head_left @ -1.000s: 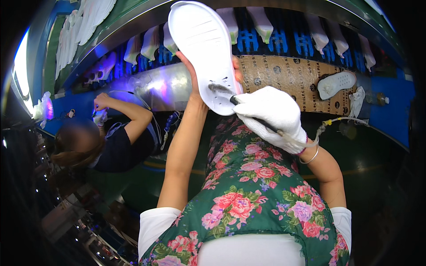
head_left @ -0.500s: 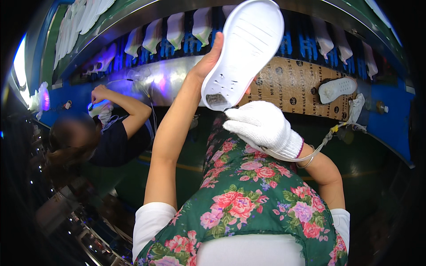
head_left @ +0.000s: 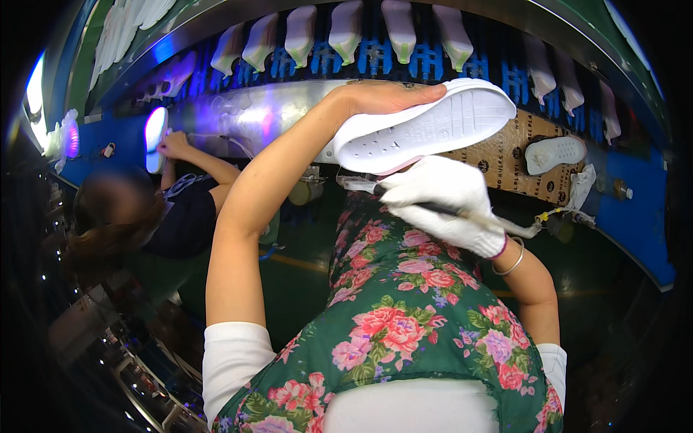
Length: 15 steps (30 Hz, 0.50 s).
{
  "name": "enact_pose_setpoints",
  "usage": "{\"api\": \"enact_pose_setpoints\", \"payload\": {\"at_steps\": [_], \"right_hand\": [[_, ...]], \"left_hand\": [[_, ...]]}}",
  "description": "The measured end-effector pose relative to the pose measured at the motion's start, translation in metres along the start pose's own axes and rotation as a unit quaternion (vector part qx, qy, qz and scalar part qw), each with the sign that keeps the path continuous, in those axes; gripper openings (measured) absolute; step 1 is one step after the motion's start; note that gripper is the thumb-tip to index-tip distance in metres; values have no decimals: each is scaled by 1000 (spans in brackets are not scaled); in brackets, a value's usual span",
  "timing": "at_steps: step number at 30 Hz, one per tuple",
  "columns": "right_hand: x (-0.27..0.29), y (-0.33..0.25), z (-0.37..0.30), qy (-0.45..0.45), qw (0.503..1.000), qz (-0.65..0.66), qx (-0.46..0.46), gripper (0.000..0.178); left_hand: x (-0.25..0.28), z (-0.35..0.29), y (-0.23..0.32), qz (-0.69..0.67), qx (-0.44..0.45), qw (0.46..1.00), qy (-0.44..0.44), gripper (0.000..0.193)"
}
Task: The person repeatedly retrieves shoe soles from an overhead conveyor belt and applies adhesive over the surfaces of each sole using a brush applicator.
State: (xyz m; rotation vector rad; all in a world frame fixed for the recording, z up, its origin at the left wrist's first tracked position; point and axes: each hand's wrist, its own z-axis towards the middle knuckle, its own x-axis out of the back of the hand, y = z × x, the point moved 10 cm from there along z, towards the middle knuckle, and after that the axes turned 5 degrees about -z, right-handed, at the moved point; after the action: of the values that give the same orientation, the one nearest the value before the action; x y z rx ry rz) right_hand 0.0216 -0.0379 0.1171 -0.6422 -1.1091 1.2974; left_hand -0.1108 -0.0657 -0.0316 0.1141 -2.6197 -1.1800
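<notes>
My bare left hand point(head_left: 386, 99) grips a white shoe sole point(head_left: 426, 126) by its far edge, thumb along the rim. The sole is tilted, so its hollow inside shows, with raised ridges and small holes at the left end. Below it, my right hand point(head_left: 442, 206) wears a white knitted glove and is closed around a brush point(head_left: 379, 189) with a dark handle. The brush's pale tip points left, just under the sole's left end; whether they touch I cannot tell. A thin tube point(head_left: 523, 229) runs from the brush toward the right.
Printed brown cardboard point(head_left: 498, 148) covers part of the bench, with another white sole point(head_left: 554, 154) on it. Behind, several pale shoe forms point(head_left: 346, 32) hang on blue racks point(head_left: 375, 58). At left, a co-worker's hand point(head_left: 173, 144) holds a lit sole point(head_left: 154, 137). A small bottle point(head_left: 619, 192) lies at right.
The sole has turned from nearly upright to lying sideways and come lower, my left hand now over its far edge. My right hand has turned, showing the brush. The co-worker's sole has risen.
</notes>
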Motion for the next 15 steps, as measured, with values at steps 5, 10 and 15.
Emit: {"api": "enact_pose_setpoints", "payload": {"at_steps": [5, 10, 15], "right_hand": [[7, -7, -6, 31, 987, -146, 64, 25], [16, 14, -8, 43, 996, -60, -57, 18], [17, 14, -11, 33, 995, -83, -32, 19]], "left_hand": [[-12, -6, 19, 32, -4, 999, -37, 113], [-12, -6, 23, 72, -43, 995, -43, 113], [-10, -14, 18, 91, 27, 995, -23, 116]]}}
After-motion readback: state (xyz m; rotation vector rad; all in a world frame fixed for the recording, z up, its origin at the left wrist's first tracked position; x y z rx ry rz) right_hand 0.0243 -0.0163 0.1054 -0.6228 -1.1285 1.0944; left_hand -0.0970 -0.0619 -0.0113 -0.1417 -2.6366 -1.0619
